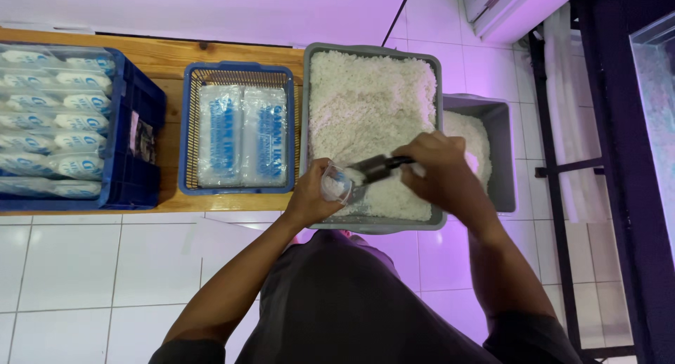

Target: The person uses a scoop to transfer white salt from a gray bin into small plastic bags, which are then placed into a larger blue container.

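My left hand [314,193] holds a small clear plastic bag [337,184] open over the near edge of a grey tub [373,223] full of white grains [369,104]. My right hand [439,168] grips the dark handle of a scoop [376,168], whose tip points into the mouth of the bag. Some white grains show inside the bag.
A blue wire basket [191,132] with flat clear printed bags stands left of the tub on a wooden table [169,58]. A blue crate [133,174] of filled packets sits at far left. A second grey tub [500,153] is behind my right hand. White floor tiles lie below.
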